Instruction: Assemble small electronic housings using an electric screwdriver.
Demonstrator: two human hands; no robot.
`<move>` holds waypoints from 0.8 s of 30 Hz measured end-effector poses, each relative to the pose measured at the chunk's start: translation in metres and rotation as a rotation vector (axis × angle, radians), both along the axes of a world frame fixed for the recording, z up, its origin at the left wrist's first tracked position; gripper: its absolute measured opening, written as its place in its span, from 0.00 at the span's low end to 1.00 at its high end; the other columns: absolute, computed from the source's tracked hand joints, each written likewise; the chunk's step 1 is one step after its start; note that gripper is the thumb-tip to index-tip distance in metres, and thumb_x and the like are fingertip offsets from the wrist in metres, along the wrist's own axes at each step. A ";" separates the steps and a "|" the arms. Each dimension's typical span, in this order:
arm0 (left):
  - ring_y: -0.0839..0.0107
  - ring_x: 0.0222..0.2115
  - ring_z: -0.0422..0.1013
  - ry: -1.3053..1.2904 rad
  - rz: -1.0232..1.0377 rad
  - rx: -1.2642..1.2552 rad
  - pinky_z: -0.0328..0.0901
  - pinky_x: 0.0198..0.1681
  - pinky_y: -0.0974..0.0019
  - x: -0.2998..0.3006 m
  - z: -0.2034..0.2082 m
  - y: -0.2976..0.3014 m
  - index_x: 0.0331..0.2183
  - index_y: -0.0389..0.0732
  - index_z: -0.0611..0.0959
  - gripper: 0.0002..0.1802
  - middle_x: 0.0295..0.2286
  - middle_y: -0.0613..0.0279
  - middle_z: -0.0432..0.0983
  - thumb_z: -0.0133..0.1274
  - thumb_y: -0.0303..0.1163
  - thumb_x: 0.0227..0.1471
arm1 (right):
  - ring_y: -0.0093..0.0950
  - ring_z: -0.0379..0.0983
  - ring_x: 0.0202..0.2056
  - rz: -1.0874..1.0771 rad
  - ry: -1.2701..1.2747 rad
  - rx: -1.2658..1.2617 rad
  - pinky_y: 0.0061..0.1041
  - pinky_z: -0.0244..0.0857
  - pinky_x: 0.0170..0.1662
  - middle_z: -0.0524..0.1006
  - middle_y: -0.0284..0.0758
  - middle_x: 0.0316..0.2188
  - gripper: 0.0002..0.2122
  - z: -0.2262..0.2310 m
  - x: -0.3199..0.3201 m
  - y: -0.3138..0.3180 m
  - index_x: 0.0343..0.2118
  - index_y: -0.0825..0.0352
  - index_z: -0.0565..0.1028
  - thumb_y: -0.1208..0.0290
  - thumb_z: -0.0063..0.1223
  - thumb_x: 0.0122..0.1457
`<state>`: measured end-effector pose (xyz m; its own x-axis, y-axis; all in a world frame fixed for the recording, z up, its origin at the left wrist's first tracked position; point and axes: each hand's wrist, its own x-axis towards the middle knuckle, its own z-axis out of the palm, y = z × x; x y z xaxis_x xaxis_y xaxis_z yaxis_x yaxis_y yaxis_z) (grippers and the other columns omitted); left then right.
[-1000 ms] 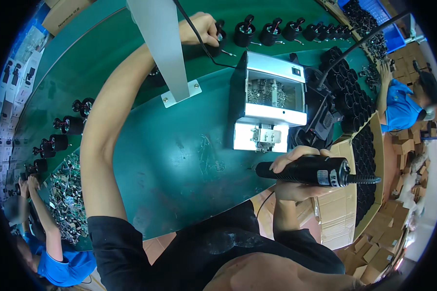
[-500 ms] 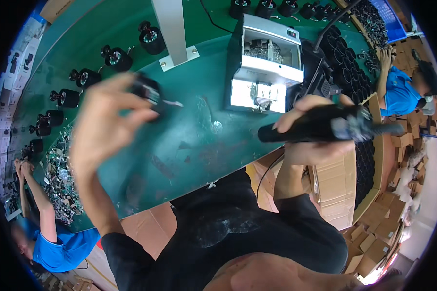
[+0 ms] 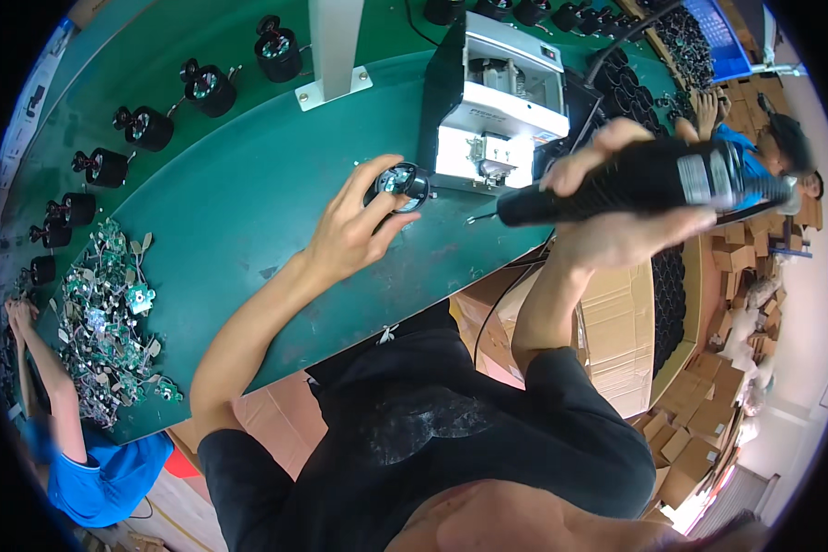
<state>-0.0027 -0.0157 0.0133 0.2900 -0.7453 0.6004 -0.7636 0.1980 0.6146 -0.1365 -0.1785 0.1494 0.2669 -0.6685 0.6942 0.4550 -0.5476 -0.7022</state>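
Note:
My left hand [image 3: 354, 221] is closed round a black cylindrical housing [image 3: 418, 191] over the green tabletop, its open end with a small circuit board facing up. One finger reaches over the board. Wrapped in my right hand [image 3: 616, 244] is a black electric screwdriver [image 3: 626, 179], tilted nearly level, its thin bit [image 3: 483, 219] pointing left toward the housing and apart from it. Whether a screw sits on the bit is too small to tell. Just behind both hands stands a silver and black screw feeder [image 3: 515, 115] with a lit front.
Several black housings [image 3: 210, 90] line the belt along the far edge. A heap of circuit boards [image 3: 106, 322] lies at left, and a metal post [image 3: 333, 55] rises from the table. Black cups [image 3: 630, 87] fill the right. People in blue shirts [image 3: 110, 474] work at both sides.
My left hand has moved right with the black housing, from near the belt to beside the screw feeder. The screwdriver in my right hand has shifted slightly, its bit now showing.

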 end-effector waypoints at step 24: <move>0.59 0.38 0.72 0.174 -0.011 -0.026 0.70 0.37 0.63 0.002 -0.006 0.001 0.27 0.35 0.77 0.13 0.48 0.52 0.70 0.66 0.23 0.40 | 0.26 0.71 0.11 0.234 -0.226 0.022 0.21 0.67 0.09 0.76 0.41 0.30 0.37 -0.018 0.035 0.028 0.61 0.54 0.57 0.29 0.19 0.60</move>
<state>-0.0011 -0.0146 0.0073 0.3833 -0.7339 0.5607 -0.6436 0.2232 0.7321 -0.1020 -0.1504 0.1313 0.2559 -0.6230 0.7392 0.7125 -0.3952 -0.5798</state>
